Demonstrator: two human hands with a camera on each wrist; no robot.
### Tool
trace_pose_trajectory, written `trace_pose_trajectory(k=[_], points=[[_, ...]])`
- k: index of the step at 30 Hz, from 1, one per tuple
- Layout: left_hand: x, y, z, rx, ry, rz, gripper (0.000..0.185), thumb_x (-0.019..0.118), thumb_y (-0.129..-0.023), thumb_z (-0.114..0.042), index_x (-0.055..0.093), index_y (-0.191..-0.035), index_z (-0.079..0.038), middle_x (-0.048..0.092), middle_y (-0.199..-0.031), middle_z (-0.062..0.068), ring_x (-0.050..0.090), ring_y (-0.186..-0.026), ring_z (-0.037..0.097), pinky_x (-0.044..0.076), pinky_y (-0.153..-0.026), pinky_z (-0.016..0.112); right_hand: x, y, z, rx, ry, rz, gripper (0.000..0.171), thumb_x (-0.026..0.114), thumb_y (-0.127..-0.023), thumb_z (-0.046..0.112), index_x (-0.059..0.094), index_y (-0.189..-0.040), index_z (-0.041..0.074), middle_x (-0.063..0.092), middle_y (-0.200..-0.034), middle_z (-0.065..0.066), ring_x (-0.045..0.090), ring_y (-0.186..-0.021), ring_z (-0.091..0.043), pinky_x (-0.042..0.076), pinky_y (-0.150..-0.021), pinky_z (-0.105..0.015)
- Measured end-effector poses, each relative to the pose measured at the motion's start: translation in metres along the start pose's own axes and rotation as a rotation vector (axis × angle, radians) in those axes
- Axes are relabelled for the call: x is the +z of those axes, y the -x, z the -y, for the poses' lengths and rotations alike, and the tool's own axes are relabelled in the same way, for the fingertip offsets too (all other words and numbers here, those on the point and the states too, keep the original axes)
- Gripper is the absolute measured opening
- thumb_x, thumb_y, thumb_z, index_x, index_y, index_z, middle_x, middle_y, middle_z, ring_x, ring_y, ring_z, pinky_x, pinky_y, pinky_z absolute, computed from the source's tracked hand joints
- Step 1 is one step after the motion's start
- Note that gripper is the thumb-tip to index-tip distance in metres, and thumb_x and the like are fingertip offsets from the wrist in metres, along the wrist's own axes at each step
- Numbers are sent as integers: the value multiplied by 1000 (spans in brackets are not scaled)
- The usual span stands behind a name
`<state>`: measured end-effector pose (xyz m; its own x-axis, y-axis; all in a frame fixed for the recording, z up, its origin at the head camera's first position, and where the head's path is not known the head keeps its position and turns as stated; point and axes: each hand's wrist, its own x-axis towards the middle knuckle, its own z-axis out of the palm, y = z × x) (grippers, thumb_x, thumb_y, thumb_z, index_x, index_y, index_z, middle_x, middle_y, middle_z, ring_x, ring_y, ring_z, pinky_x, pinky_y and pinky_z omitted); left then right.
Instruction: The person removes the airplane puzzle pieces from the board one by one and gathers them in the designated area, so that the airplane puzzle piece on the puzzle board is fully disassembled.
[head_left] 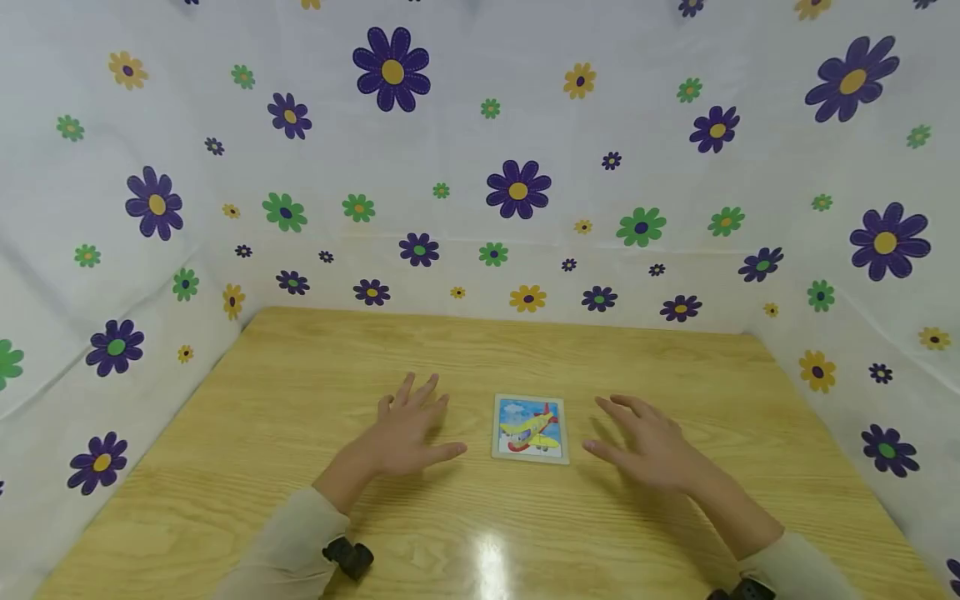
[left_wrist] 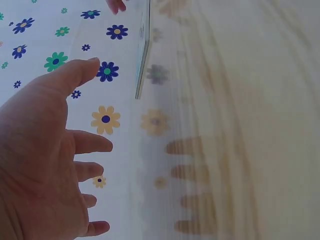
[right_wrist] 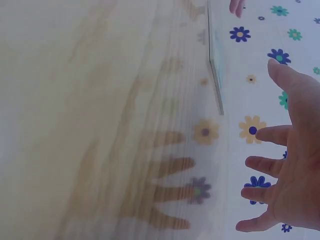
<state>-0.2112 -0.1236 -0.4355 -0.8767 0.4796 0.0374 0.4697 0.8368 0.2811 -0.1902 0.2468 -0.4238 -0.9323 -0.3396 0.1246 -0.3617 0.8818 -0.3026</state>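
Puzzle board (head_left: 530, 427) (aeroplane picture) lying flat on the bench (head_left: 300, 500) between our left hand (head_left: 405, 429) and right hand (head_left: 648, 450), both grips spread and empty; we judge it thin, stiff, light, best pinched at opposite edges.

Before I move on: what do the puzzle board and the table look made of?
Puzzle board: probably thin wood or card, with a pale rim around a glossy printed plane picture. Table: light wood or wood-look laminate with visible grain; its smooth finish reflects glare and fingers.
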Motion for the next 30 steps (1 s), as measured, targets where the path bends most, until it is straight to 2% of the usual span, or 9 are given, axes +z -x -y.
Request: trace_pose_trajectory(k=[8, 14, 18, 22, 25, 28, 30], points=[[4, -21, -14, 46, 67, 12, 87, 46, -82, -70, 35, -143, -9, 13, -153, 12, 11, -136, 38, 20, -92, 56, 7, -27, 18, -22, -84, -37, 68, 54, -82, 62, 50, -134, 17, 49, -125, -9, 44, -113, -36, 20, -86, -68], [10, -33, -24, 71, 121, 38, 86, 51, -81, -66, 34, -144, -10, 15, -152, 11, 18, -132, 36, 21, -95, 57, 13, -38, 25, -20, -132, -41, 64, 58, -81, 59, 55, -129, 17, 52, -118, -6, 43, -106, -31, 24, -81, -58], [11, -40, -25, 98, 205, 60, 82, 57, -82, -59, 34, -143, -8, 16, -152, 12, 17, -133, 38, 20, -100, 59, 17, -48, 29, -31, -170, -26, 62, 59, -80, 60, 59, -126, 17, 54, -112, -5, 43, -101, -26, 24, -80, -55], [13, -47, -24, 108, 285, 82, 79, 63, -83, -50, 35, -142, -5, 18, -151, 13, 15, -135, 39, 23, -103, 54, 21, -60, 37, -46, -222, 10, 60, 60, -80, 59, 62, -122, 15, 55, -108, -6, 46, -98, -24, 31, -80, -53], [16, -51, -26, 110, 332, 102, 78, 66, -83, -45, 36, -140, -2, 19, -150, 15, 17, -135, 36, 26, -104, 50, 27, -67, 41, -56, -274, 68, 58, 61, -82, 55, 61, -121, 12, 55, -103, -7, 48, -88, -21, 40, -72, -41], [21, -56, -28, 120, 385, 128, 76, 66, -83, -43, 38, -139, 0, 24, -148, 14, 30, -131, 29, 32, -102, 43, 33, -71, 43, -51, -326, 111, 55, 63, -83, 50, 62, -119, 9, 54, -95, -5, 47, -76, -16, 42, -62, -30], [23, -59, -30, 121, 418, 140, 74, 65, -84, -42, 39, -139, 0, 27, -146, 13, 42, -120, 22, 38, -96, 36, 35, -73, 46, -58, -362, 123, 52, 65, -83, 45, 62, -117, 7, 54, -91, -3, 47, -72, -15, 42, -58, -28]])
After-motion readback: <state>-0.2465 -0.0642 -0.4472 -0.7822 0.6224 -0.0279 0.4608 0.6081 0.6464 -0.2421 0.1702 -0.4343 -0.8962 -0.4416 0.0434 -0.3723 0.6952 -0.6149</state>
